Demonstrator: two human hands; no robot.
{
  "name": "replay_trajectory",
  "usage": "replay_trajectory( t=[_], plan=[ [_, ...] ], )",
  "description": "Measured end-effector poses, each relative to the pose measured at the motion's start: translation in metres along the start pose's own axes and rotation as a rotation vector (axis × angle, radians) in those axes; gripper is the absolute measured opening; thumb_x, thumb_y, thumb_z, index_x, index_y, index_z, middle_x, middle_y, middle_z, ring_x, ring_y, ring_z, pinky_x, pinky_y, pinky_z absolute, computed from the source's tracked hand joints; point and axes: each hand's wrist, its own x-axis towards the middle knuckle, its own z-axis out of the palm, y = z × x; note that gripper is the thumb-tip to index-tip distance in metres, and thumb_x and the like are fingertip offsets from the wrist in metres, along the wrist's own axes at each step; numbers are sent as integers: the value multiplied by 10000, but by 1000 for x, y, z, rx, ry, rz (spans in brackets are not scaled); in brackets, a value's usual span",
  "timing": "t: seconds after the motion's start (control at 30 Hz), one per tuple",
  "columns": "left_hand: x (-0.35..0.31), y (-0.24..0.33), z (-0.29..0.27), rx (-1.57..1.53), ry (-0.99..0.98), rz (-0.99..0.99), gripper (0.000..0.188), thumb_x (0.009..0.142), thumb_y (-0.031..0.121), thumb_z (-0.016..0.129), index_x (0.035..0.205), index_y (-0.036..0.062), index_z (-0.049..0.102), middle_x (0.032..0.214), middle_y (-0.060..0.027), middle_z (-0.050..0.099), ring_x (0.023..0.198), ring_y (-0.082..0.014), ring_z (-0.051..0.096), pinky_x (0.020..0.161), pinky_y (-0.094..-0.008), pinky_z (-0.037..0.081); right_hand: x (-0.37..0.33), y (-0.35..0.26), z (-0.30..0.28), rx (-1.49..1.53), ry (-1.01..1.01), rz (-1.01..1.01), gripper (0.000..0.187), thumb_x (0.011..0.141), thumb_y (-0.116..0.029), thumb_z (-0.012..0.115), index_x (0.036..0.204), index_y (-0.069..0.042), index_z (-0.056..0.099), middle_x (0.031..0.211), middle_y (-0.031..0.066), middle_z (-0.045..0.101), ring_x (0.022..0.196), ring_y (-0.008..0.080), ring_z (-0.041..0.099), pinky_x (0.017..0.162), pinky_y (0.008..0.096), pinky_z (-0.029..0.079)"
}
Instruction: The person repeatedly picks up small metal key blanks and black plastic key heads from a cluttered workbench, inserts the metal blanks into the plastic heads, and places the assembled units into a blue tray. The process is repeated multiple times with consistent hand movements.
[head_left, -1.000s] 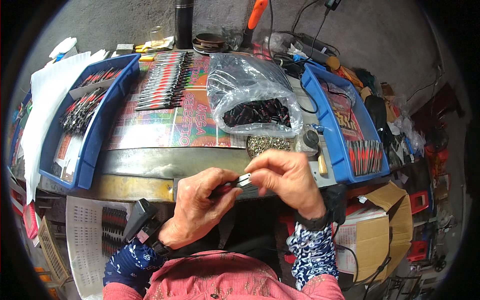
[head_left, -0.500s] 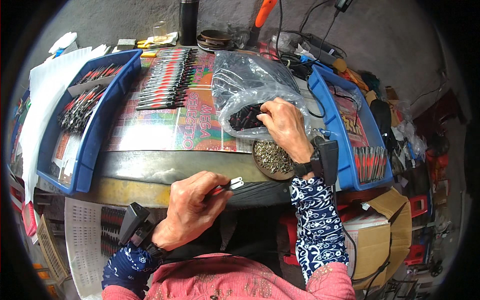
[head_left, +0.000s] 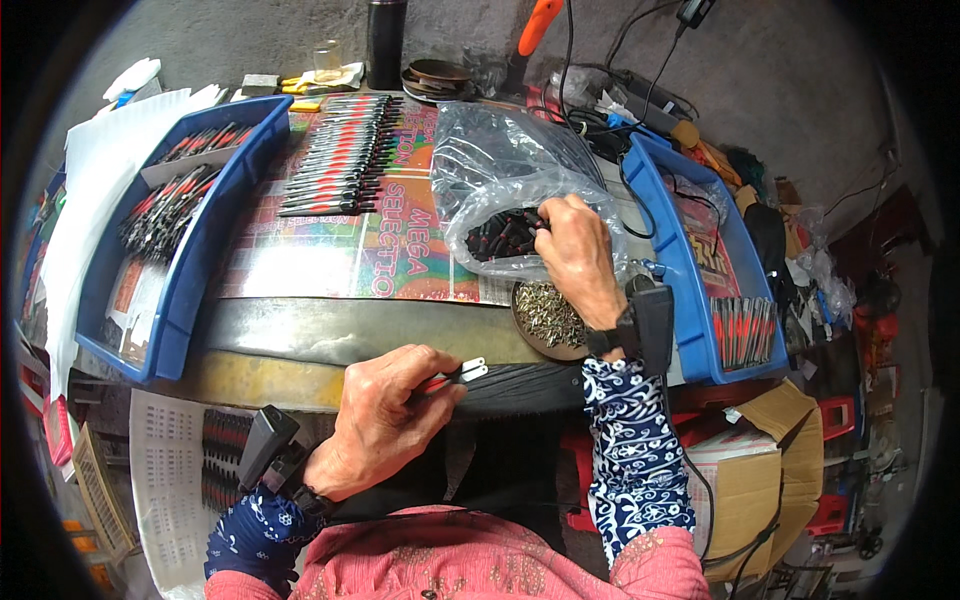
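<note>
My left hand (head_left: pixel 393 415) is closed around slim red-and-black handle pieces (head_left: pixel 432 384). Two pale flat tabs with holes (head_left: pixel 474 370) stick out past its fingertips, over the table's front edge. My right hand (head_left: pixel 582 255) is at the mouth of a clear plastic bag (head_left: pixel 505 145), its fingers curled together at the right side of the opening. Small black parts with reddish marks (head_left: pixel 503 236) fill the bag's mouth beside those fingers. What the right fingers pinch, if anything, is hidden. Below that hand, a round dish (head_left: pixel 533 345) holds many small metal pins.
A row of slim red, black and silver tools (head_left: pixel 335 155) lies on the printed sheet (head_left: pixel 330 265). Blue bins stand at left (head_left: pixel 180 330) and right (head_left: pixel 690 335), both holding similar tools. Behind are a dark flask (head_left: pixel 386 45) and cables. A cardboard box (head_left: pixel 790 465) sits lower right.
My right fingers have drawn slightly right, away from the black parts, and show more of them. The left hand keeps its hold, nearly still. The whole view has shifted a little.
</note>
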Motion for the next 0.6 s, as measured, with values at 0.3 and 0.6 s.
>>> replay_trajectory(
  t=[0.3, 0.6],
  plan=[
    [-8, 7, 2, -65, 53, 43, 159, 769, -3, 715, 915, -5, 650, 670, -64, 564, 549, -101, 499, 526, -242, 416, -56, -42, -62, 1069, -132, 407, 126, 848, 53, 619, 970, 31, 601, 842, 57, 629, 695, 111, 654, 539, 215, 526],
    [-21, 21, 4, -159, -36, -43, 139, 799, 11, 707, 925, 0, 647, 628, -7, 516, 558, -59, 461, 510, -228, 379, -112, -74, -79, 1434, -152, 500, 190, 899, -87, 657, 1035, 38, 614, 949, 156, 677, 722, 230, 711, 571, 291, 583]
  ],
)
